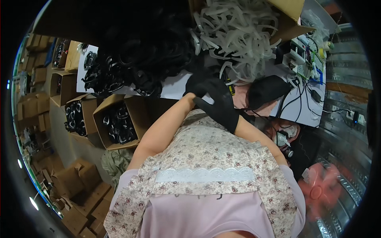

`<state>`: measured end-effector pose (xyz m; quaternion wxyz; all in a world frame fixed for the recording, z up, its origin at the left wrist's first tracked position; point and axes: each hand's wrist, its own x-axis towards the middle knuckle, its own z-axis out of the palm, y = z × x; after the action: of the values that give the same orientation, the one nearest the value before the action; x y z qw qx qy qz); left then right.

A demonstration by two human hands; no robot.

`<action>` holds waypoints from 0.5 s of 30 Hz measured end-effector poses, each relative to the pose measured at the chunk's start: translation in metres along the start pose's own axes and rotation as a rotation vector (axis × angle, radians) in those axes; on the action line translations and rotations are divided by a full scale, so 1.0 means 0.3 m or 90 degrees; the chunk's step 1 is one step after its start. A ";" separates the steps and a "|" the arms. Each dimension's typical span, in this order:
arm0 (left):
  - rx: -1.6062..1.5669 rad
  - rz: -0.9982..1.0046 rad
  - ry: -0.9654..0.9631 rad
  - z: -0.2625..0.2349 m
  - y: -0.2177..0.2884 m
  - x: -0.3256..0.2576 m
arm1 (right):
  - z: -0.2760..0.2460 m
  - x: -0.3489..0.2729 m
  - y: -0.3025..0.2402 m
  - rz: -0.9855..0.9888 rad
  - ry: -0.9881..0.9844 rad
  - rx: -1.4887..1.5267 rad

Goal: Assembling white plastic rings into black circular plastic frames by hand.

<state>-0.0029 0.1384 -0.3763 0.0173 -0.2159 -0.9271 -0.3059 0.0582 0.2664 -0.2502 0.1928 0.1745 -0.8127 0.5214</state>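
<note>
Both hands wear black gloves and meet at the front edge of the white table [171, 88]. My left hand [195, 84] is partly behind the right, its fingers lost against the dark heap. My right hand [220, 104] reaches over to it, thumb out to the left and fingers curled around something dark that I cannot make out. Directly ahead lies a big pile of black plastic goggle-like parts [147, 81]. Beyond the right hand are many translucent curved strips [238, 31] in a cardboard box. A small yellow-and-black thing [231, 89] lies beside the right fingers.
A black pouch-like piece [268, 90] rests on pink cloth to the right, near black cables [303, 95] and a power strip [357, 117]. Open cartons of black parts [119, 123] stand below the table at left. A red fan [319, 186] is at lower right.
</note>
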 end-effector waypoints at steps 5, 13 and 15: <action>0.101 -0.044 -0.163 0.078 0.027 -0.046 | 0.037 0.023 0.025 0.062 -0.247 -0.165; 0.174 0.034 -0.249 0.119 -0.047 -0.112 | 0.168 -0.103 0.200 -0.103 -0.233 -0.168; 0.075 0.117 -0.225 0.156 -0.119 -0.126 | 0.170 -0.113 0.177 -0.186 -0.407 -0.101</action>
<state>0.0213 0.1250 -0.4405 -0.1050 -0.3481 -0.9086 -0.2055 0.0550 0.2435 -0.3280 0.0141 0.4278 -0.8363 0.3426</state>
